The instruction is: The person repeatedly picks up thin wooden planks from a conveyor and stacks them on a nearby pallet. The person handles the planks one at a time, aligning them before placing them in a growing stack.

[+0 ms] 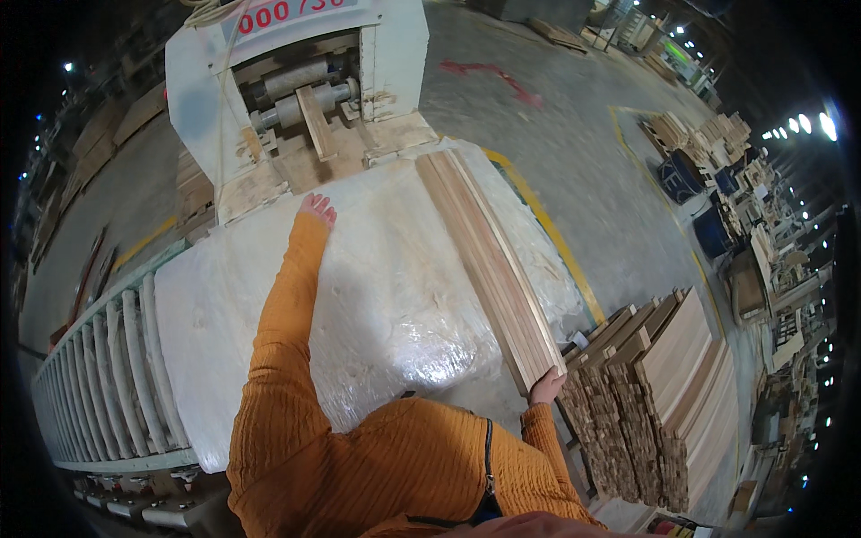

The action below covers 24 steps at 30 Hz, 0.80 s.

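Note:
A wooden strip (316, 123) sticks out of the rollers of a white machine (195, 108) and slopes down toward me. My left hand (317, 209) is stretched out just short of the strip's near end, fingers apart, holding nothing. On the right of the plastic-covered table (359, 305) lies a row of long wooden strips (489, 260), side by side, pointing away from me. My right hand (547, 386) grips the near right corner of this row; part of its fingers is hidden by the wood.
A tall stack of wooden boards (641, 394) stands close at my right. Along the table's left side runs a roller conveyor (108, 381). Yellow lines mark the grey floor (574, 152). Dark blue bins (682, 177) and wood piles stand farther right.

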Each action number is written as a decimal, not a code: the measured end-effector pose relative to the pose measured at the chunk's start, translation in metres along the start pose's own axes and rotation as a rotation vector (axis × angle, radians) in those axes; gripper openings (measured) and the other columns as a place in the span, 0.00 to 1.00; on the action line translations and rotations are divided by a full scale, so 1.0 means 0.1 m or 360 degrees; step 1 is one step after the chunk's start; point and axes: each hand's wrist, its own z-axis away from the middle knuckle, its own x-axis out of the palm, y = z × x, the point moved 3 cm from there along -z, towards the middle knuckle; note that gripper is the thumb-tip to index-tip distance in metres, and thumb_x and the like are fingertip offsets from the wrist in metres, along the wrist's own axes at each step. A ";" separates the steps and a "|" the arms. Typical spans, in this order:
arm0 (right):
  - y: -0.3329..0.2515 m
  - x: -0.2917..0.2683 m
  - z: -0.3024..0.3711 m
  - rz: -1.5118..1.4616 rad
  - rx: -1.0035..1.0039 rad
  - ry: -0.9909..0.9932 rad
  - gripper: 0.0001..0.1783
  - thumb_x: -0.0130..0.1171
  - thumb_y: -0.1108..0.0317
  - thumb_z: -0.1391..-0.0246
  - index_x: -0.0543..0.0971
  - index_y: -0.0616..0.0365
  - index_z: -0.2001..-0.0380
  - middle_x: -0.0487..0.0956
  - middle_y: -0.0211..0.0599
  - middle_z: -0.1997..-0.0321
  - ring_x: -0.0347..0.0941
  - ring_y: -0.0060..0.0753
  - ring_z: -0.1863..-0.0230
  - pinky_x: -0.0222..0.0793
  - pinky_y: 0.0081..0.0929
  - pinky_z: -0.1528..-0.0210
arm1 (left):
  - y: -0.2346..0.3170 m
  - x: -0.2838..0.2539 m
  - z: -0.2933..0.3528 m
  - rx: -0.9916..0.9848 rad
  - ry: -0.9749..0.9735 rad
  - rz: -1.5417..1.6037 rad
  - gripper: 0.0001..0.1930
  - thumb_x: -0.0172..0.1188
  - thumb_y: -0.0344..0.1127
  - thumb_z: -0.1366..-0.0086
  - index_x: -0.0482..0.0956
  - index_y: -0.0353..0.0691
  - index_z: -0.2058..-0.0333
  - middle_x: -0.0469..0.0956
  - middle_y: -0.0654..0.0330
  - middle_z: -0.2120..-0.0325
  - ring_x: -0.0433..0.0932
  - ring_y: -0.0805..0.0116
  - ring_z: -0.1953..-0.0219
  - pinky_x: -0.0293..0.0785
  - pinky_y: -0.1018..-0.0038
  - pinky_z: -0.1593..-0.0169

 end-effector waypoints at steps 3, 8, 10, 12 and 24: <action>-0.03 0.00 0.01 0.0033 0.0012 0.0018 0.38 0.39 0.48 0.40 0.51 0.72 0.39 0.57 0.60 0.38 0.54 0.52 0.36 0.49 0.34 0.38 | 0.13 0.18 -0.15 0.0043 0.0095 -0.0183 0.24 0.48 0.53 0.38 0.66 0.46 0.49 0.70 0.62 0.55 0.65 0.59 0.55 0.68 0.62 0.54; -0.02 0.00 0.00 -0.0042 0.0080 0.0006 0.40 0.39 0.48 0.40 0.50 0.73 0.39 0.55 0.60 0.36 0.51 0.50 0.35 0.46 0.33 0.36 | 0.34 0.50 -0.44 0.0110 0.0141 -0.0695 0.31 0.52 0.57 0.43 0.64 0.46 0.45 0.67 0.57 0.51 0.67 0.57 0.54 0.69 0.60 0.55; -0.01 0.00 -0.02 -0.0062 0.0010 -0.0050 0.39 0.40 0.48 0.40 0.47 0.68 0.38 0.55 0.58 0.36 0.52 0.52 0.35 0.47 0.33 0.36 | 0.37 0.55 -0.51 0.0173 0.0110 -0.0821 0.33 0.53 0.59 0.44 0.65 0.44 0.46 0.70 0.55 0.54 0.70 0.56 0.58 0.71 0.61 0.60; 0.02 -0.01 -0.03 -0.0149 0.0051 -0.0074 0.39 0.43 0.50 0.41 0.47 0.66 0.37 0.55 0.57 0.36 0.53 0.53 0.36 0.47 0.35 0.37 | 0.36 0.57 -0.55 0.0266 0.0120 -0.0909 0.34 0.55 0.60 0.46 0.67 0.39 0.49 0.75 0.54 0.61 0.75 0.57 0.66 0.73 0.66 0.68; -0.46 -0.30 0.48 0.0091 -0.0941 0.0101 0.29 0.52 0.71 0.48 0.59 0.65 0.42 0.63 0.48 0.43 0.59 0.45 0.42 0.53 0.37 0.40 | -0.12 0.57 -0.34 0.0463 0.0048 -0.0841 0.36 0.58 0.56 0.45 0.65 0.23 0.54 0.75 0.43 0.63 0.77 0.54 0.60 0.75 0.63 0.62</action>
